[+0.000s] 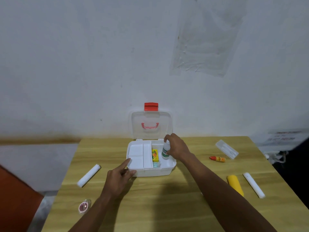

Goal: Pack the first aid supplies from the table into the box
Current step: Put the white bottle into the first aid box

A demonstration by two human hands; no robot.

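Observation:
A white first aid box stands open at the table's far middle, its clear lid upright with a red latch. My right hand holds a small white bottle upright over the box's right compartment. My left hand rests against the box's front left corner, thumb on the wall and forefinger on the rim. Inside lie a white tray insert, a yellow carton and a teal packet.
On the wooden table lie a white roll at left, a small round pink item near the left edge, and at right a clear case, an orange tube, a yellow roll and another white roll.

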